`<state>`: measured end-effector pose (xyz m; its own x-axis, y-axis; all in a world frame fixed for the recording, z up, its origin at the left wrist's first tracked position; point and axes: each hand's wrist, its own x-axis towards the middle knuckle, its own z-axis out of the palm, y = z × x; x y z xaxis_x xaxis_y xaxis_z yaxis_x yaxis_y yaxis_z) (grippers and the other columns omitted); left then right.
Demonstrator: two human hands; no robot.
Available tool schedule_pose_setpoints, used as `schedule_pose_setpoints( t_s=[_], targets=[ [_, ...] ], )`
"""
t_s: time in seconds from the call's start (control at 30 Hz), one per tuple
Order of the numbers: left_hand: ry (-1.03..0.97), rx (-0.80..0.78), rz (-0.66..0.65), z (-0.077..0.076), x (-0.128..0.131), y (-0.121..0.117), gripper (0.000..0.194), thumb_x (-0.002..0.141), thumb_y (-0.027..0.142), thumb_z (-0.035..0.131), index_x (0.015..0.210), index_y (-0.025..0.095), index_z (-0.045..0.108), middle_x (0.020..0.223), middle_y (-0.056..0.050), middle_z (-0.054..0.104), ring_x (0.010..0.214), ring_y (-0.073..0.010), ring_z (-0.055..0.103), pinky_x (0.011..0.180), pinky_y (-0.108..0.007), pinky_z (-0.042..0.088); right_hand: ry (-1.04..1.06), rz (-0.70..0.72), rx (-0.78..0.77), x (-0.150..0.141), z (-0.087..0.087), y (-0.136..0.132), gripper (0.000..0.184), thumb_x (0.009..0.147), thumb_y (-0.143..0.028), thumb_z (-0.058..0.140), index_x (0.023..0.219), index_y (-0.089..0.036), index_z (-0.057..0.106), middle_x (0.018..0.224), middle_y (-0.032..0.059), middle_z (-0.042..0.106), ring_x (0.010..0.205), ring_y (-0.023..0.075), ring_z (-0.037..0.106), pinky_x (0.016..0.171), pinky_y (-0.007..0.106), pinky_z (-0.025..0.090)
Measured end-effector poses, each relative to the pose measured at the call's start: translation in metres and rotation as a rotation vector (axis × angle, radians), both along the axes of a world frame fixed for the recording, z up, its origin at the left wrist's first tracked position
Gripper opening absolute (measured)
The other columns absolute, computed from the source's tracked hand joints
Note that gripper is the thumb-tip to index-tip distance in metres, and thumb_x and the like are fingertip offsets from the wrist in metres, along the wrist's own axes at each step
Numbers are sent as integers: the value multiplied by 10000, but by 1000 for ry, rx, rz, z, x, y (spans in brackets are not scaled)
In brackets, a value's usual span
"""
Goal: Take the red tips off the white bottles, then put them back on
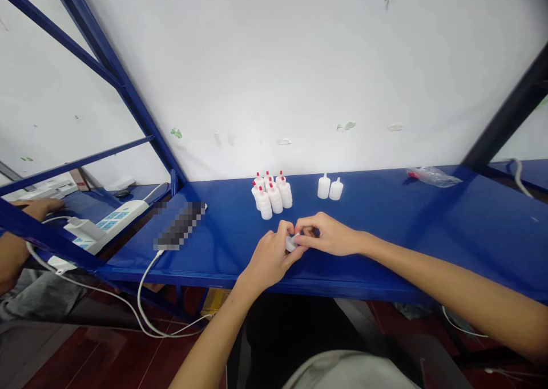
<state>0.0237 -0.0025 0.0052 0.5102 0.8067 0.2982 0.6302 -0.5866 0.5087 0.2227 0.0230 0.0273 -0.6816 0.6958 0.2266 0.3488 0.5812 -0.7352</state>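
Hands together over the table (368, 235), both clamped on one small white bottle (291, 243)!
Left hand (270, 256) grips the body, right hand (329, 234) pinches the far end; its long axis looks slanted toward the right, fingers hiding the tip. Beyond, red-tipped bottles (275, 199) stand upright, nozzles skyward.

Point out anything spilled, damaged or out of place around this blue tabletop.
The white wall behind the glossy blue tabletop looks damaged: ragged patches, some greenish, mark its surface. The white plastic bottles with red tips stand upright, and no spill shows.
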Motion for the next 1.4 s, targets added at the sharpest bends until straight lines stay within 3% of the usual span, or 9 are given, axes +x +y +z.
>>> schedule_pose_setpoints(
  t_s=[0.13,0.33,0.43,0.5,0.67,0.87,1.07,1.23,1.4],
  targets=[
    [-66,43,59,0,2,-1,321,931,459,542,1136,220,478,666,58,576,635,-154,535,761,-305,384,123,-133,100,5,0,3,256,918,-395,507,777,-186,552,590,-38,487,551,114,409,552,258,335],
    [-448,-44,324,7,-16,14,342,932,471,485,760,186,565,548,45,505,474,-103,477,530,-240,365,226,-746,537,57,16,50,211,810,-324,540,639,-205,509,732,41,567,640,166,493,616,309,380],
    [-462,60,365,20,-30,33,288,916,419,512,781,179,599,628,27,550,550,-104,517,558,-227,387,110,-995,523,85,22,72,178,764,-309,560,621,-209,522,686,49,591,636,183,524,635,322,380],
    [-408,143,397,27,-35,48,199,897,375,539,938,194,611,673,38,565,576,-102,515,586,-224,388,28,-1074,448,95,23,79,182,761,-328,557,623,-210,544,628,45,588,616,192,529,623,325,367],
    [-257,120,467,31,-30,75,325,899,427,540,1151,221,557,595,64,574,567,-134,554,619,-242,382,-133,-1079,336,96,15,84,205,762,-377,556,647,-213,601,600,36,599,615,198,530,586,314,339],
    [-157,133,587,23,-20,84,405,857,555,572,1104,237,609,653,13,644,663,-205,628,676,-282,405,-192,-1066,307,95,8,92,248,793,-424,545,707,-210,635,662,50,655,648,201,560,562,292,333],
    [-79,151,642,21,-19,82,339,844,512,593,1041,240,637,708,-11,629,705,-222,618,645,-283,387,-120,-1013,332,95,9,88,310,837,-455,518,690,-200,616,635,39,641,615,180,555,582,293,352],
    [-206,250,458,11,-24,56,254,853,421,598,978,205,555,934,-48,596,903,-213,592,805,-317,451,-27,-1004,437,74,12,63,298,747,-489,631,663,-210,572,588,3,594,562,159,535,565,280,343],
    [-500,-173,104,-3,-25,26,256,970,415,435,1144,229,416,1001,-41,611,912,-168,605,817,-296,478,-159,-838,479,49,14,46,264,844,-388,487,685,-203,586,604,30,620,568,175,555,565,291,338]
  ],
)
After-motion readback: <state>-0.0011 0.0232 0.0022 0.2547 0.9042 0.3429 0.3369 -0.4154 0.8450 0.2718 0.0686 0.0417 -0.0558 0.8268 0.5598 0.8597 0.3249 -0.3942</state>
